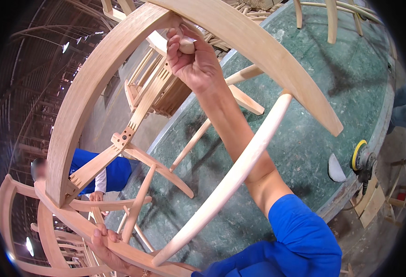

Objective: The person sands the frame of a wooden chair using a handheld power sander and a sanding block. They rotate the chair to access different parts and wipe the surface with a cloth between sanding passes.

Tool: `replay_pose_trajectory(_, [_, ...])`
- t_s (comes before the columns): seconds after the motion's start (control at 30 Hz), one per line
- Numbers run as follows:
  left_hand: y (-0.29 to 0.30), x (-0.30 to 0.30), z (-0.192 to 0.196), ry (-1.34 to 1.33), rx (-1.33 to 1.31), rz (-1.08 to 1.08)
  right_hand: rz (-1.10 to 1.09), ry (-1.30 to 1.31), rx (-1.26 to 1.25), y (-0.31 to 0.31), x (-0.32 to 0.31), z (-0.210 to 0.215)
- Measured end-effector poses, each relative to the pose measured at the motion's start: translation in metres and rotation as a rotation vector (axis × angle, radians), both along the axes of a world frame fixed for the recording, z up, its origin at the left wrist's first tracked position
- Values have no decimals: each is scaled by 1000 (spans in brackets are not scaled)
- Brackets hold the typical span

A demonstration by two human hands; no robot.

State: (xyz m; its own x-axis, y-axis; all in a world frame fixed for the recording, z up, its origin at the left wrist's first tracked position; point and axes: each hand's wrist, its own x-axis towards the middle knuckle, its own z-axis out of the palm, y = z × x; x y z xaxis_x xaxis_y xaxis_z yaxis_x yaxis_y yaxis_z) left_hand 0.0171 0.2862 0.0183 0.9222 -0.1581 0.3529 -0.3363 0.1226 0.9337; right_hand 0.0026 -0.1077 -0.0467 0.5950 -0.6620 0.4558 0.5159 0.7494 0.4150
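A pale wooden chair frame (253, 39) with curved rails and round spindles is tilted up in front of me. My left hand (108, 247) is closed around its lower rail (80, 220) at the bottom left, with the thumb and fingertips showing. Up at the top, my right hand (193, 60) pinches a small, pale folded piece of sandpaper (187, 45) beneath the joint of two curved rails. Some of those fingers are hidden by the wood. A round spindle (223, 189) crosses in front of my right forearm.
The frame is above a green, scuffed table (300, 221). At its right edge are an orbital sander (362, 159) with a yellow rim and a white half-round pad (336, 168). A co-worker in blue (117, 175) is at the left, near more chair frames (6, 221). Stacked wooden parts (166, 94) stand beyond.
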Motion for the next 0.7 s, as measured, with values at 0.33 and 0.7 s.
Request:
replay_pose_trajectory(0.33, [5, 3, 0, 6, 20, -56, -12, -4, 3, -1, 0, 1])
replay_pose_trajectory(0.7, [4, -1, 0, 31, -15, -96, -27, -2, 29, -2, -2, -2])
